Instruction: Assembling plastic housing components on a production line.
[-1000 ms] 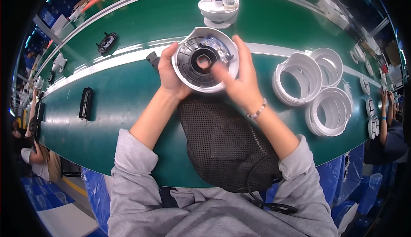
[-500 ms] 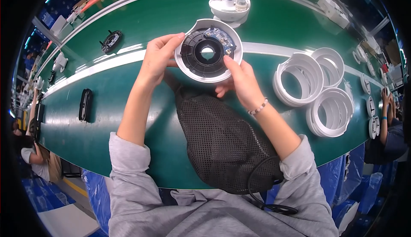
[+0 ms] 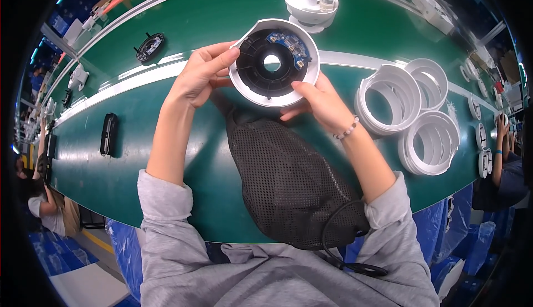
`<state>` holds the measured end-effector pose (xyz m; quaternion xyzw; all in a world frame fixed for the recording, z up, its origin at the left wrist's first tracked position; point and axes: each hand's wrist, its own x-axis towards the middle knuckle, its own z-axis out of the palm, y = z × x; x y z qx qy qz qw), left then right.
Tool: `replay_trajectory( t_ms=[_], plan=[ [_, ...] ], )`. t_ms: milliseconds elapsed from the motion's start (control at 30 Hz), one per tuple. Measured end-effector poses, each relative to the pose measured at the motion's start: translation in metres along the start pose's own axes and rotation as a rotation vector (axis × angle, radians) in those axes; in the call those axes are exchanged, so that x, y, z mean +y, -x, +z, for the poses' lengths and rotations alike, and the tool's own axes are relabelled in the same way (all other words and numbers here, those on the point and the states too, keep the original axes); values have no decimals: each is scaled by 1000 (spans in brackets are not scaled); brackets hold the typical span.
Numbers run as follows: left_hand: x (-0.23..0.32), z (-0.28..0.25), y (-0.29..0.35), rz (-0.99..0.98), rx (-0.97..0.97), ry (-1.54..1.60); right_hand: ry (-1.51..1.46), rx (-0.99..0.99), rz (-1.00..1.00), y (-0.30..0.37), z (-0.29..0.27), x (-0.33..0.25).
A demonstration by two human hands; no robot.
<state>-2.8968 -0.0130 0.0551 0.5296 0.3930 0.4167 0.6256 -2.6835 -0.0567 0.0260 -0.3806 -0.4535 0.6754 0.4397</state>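
Both my hands hold up a round white plastic housing (image 3: 274, 102) with a black ribbed part (image 3: 251, 73) inside it. A blue circuit board (image 3: 290, 45) sits at the upper right of that black part, and a round hole shows through its middle. My left hand (image 3: 206, 69) grips the housing's left rim between thumb and fingers. On the lower right, my right hand (image 3: 322, 101) has its thumb on the rim, with the other fingers partly hidden behind. Below the housing, a black mesh bag (image 3: 288, 179) with a drawstring lies on the green table (image 3: 208, 207), apart from my hands.
Stacked white rings (image 3: 410, 99) stand to the right. A black elongated part (image 3: 109, 135) lies left. Beyond a white rail, a green strip carries a white base (image 3: 311, 14) and a black disc-shaped part (image 3: 150, 47). People sit at work at both far sides.
My hands have tipped the housing a little and moved it slightly right. The white base and the black disc-shaped part have shifted right along the far green strip.
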Motion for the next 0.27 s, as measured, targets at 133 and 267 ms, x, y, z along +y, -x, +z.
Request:
replay_trajectory(
  t_ms=[133, 267],
  plan=[
    [1, -5, -1, 9, -19, -34, 39, -80, -12, -3, -2, 2],
    [3, -6, -4, -39, 29, -13, -230, -210, -8, -8, -8, 20]
  ],
)
